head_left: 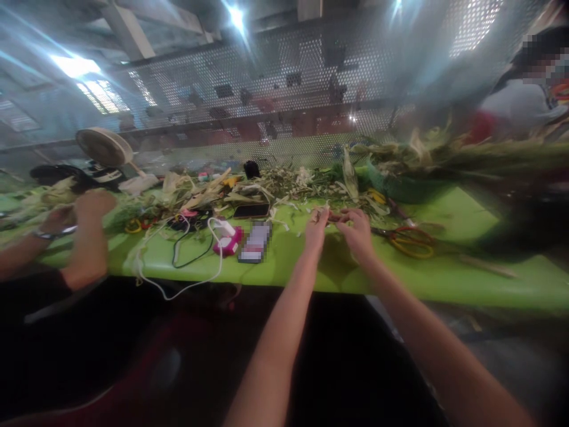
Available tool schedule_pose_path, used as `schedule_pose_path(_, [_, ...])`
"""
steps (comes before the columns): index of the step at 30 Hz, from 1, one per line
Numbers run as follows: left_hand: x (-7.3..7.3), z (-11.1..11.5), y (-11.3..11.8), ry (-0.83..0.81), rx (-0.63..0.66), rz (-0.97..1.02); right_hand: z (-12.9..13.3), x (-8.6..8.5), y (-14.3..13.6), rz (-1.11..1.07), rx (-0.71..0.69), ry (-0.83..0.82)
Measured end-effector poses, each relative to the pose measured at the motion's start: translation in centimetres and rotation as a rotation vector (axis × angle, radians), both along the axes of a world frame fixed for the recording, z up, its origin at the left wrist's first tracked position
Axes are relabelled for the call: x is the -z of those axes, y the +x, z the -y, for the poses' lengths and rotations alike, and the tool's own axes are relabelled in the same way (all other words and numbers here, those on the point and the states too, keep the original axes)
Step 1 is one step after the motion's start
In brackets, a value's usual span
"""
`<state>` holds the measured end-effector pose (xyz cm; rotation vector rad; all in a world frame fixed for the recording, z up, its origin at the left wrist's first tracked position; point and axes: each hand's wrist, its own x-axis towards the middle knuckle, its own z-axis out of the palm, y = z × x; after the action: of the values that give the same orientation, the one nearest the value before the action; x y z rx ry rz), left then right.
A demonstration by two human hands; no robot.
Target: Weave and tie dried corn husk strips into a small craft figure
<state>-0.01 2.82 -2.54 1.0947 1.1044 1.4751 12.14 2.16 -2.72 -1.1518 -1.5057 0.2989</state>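
My left hand [315, 228] and my right hand [358, 231] are close together over the green tabletop. Between their fingertips is a small, thin brownish piece [333, 217], like a dried plant strip; blur and the fingers hide its exact kind. Both hands are closed on it, the left at one end and the right at the other. Just right of my right hand lie scissors [413, 242] with yellow-orange handles. Pale husk scraps [284, 213] are scattered behind and to the left of my left hand.
Left of my hands are a phone [254, 243], a dark phone [251, 210] and a pink socket block [228, 243] with a white cable [216, 273]. A green basin [391, 184] heaped with leaves stands behind right. A co-worker's arm [91, 237] is at left; another person [515, 107] sits at right.
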Motion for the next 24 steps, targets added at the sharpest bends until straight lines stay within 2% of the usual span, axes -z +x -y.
schedule_pose_path(3, [-0.3, 0.4, -0.2, 0.087, 0.075, 0.009, -0.1, -0.4, 0.3, -0.122, -0.020, -0.036])
schedule_pose_path(6, [-0.8, 1.0, 0.0, 0.076, 0.231, -0.016, -0.5, -0.4, 0.4, -0.330, -0.178, -0.221])
schedule_pose_path(9, [-1.2, 1.4, 0.3, 0.040, 0.296, 0.003, -0.6, -0.5, 0.4, -0.511, -0.315, -0.324])
schedule_pose_path(12, [-1.3, 1.5, 0.4, -0.013, 0.334, 0.081, -0.5, -0.8, 0.4, -0.600, -0.282, -0.296])
schedule_pose_path(17, [-1.0, 1.3, 0.5, -0.053, 0.362, 0.256, -0.5, -0.9, 0.4, -0.607, -0.254, -0.274])
schedule_pose_path(20, [-1.0, 1.4, 0.7, -0.026, 0.323, 0.233, -0.7, -0.8, 0.4, -0.595, -0.228, -0.249])
schedule_pose_path(24, [-1.0, 1.4, 0.9, 0.009, 0.242, 0.109, -0.9, -0.8, 0.6, -0.605, -0.122, -0.212])
